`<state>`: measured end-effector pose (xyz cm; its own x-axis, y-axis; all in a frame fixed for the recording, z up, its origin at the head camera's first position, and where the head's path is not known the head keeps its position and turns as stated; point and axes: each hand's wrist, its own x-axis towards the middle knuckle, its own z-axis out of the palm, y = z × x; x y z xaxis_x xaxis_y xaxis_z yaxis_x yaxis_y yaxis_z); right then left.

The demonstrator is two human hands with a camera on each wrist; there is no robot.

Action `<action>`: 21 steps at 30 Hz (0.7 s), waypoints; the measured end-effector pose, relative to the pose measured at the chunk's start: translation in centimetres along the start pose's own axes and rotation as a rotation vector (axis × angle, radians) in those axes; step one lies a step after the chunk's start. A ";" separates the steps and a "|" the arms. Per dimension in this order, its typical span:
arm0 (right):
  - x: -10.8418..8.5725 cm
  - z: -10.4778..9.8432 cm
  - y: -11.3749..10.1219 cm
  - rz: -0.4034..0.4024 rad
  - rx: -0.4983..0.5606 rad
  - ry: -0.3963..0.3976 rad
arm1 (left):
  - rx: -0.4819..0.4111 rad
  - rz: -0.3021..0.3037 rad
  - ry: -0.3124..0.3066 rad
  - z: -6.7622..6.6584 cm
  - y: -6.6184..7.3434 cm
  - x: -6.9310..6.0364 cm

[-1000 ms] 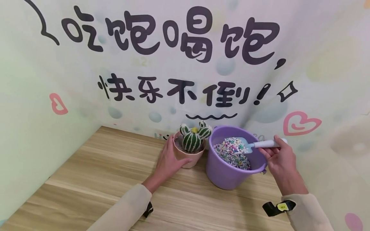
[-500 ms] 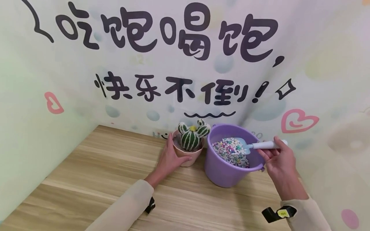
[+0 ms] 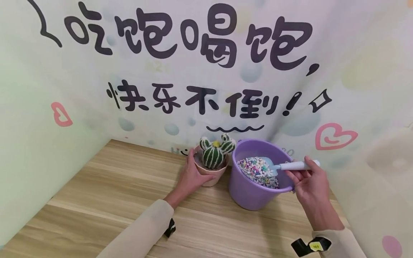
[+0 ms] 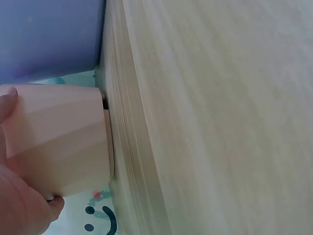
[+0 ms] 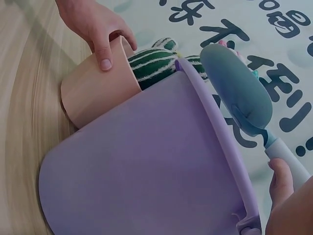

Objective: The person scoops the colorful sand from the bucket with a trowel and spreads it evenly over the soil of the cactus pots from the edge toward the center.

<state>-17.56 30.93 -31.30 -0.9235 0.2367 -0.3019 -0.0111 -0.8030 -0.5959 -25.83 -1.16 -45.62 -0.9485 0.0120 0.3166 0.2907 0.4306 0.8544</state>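
My left hand (image 3: 191, 177) grips the side of a pale pink flowerpot (image 3: 211, 175), thumb at the front, other fingers round the left side. In the pot stands a green cactus (image 3: 213, 156) with white stripes and a yellow tip. My right hand (image 3: 311, 188) holds a small blue scoop (image 3: 269, 165) by its white handle (image 3: 295, 165). Colourful pebbles (image 3: 253, 165) fill the scoop's blade, which is over the mouth of a purple bucket (image 3: 253, 197). More pebbles (image 3: 269, 182) lie in the bucket. In the right wrist view, the scoop's blade (image 5: 239, 88) shows from below, above the bucket rim.
The pot and bucket stand close together on a wooden table (image 3: 129, 190), near its back edge. Behind them hangs a white printed cloth (image 3: 180, 71) with large black characters. A pale green wall (image 3: 25, 150) borders the left side.
The loaded scoop has dipped slightly and shifted a little left over the bucket. My left hand stays on the flowerpot. The head view has shifted slightly.
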 end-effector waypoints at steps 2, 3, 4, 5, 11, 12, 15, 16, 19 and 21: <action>0.0 -0.1 0.0 0.006 0.005 0.005 | 0.000 -0.001 -0.001 0.0 0.0 0.0; -0.1 -0.1 0.0 0.010 0.007 0.007 | 0.000 -0.003 -0.002 0.0 0.0 0.1; -0.1 -0.2 0.1 0.014 0.009 0.006 | 0.002 -0.002 -0.001 0.0 0.0 0.1; -0.1 -0.2 0.1 0.016 0.011 0.008 | 0.003 -0.006 -0.002 -0.1 0.0 0.1; -0.3 -0.5 0.3 0.033 0.032 0.022 | 0.024 -0.004 0.001 -0.2 -0.1 -0.2; -0.4 -0.5 0.4 0.034 0.037 0.024 | 0.027 -0.005 0.002 -0.3 0.0 -0.3; -0.6 -0.5 0.6 0.031 0.034 0.019 | 0.023 -0.008 0.002 -0.5 0.1 -0.6; -0.7 -0.5 0.7 0.029 0.032 0.015 | 0.019 -0.010 0.000 -0.5 0.1 -0.7; -1.0 -0.6 0.9 0.027 0.029 0.003 | 0.011 -0.002 -0.010 -0.7 0.1 -0.9; -1.2 -0.7 1.1 0.032 0.030 0.014 | 0.015 0.001 -0.019 -0.8 0.1 -1.0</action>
<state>-16.21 30.15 -32.06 -0.9182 0.2175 -0.3309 0.0071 -0.8265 -0.5629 -24.75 -1.89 -45.52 -0.9506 0.0294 0.3091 0.2895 0.4442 0.8479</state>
